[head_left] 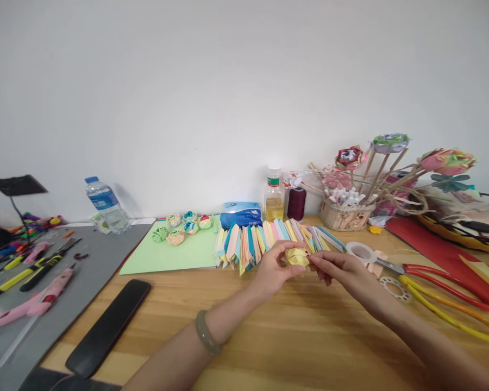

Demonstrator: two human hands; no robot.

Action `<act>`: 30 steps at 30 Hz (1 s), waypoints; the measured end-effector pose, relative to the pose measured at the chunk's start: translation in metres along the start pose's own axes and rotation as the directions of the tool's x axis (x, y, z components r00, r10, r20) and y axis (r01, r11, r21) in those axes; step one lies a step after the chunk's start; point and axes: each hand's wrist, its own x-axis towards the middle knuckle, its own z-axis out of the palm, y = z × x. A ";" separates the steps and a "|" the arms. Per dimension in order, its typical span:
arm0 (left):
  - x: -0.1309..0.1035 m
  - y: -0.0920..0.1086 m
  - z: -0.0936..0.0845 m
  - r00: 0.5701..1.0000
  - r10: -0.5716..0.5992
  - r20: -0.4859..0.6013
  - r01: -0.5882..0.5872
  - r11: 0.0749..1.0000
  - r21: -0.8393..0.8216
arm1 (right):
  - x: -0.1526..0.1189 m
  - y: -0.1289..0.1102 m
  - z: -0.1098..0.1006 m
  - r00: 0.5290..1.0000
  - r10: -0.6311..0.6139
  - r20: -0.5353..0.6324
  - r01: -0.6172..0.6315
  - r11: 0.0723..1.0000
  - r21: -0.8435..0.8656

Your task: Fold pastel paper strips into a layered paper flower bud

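Observation:
A small folded yellow paper flower [296, 257] is held above the wooden table. My left hand [275, 271] grips it from the left between thumb and fingers. On its right side my right hand [337, 267] is closed in a pinch, its fingertips meeting the flower's edge; what lies between them is too small to make out. Just behind the hands, folded strips of coloured paper [244, 247] stand in a fanned row. Several finished small paper flowers [175, 237] rest on a light green sheet [163, 262] to the left.
Large scissors [444, 271], a tape roll [361, 253] and a basket of paper flowers [342, 217] are at the right. Behind stand a tissue pack [240, 214], a bottle [274, 198] and a thread spool [296, 203]. A glue gun [36, 304] and black case [110, 328] lie left.

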 end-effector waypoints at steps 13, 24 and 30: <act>0.001 -0.002 -0.002 0.993 0.119 0.003 -0.118 0.973 0.199 | 0.002 0.002 0.000 0.997 0.069 0.034 -0.073 0.988 0.135; -0.001 0.002 0.003 0.992 0.124 -0.022 -0.116 0.966 0.232 | 0.007 0.015 0.002 0.999 -0.018 0.038 0.018 1.000 0.005; -0.001 0.006 0.004 0.994 0.097 -0.054 -0.080 0.962 0.263 | 0.004 0.007 0.005 1.000 -0.011 -0.020 0.011 1.000 -0.013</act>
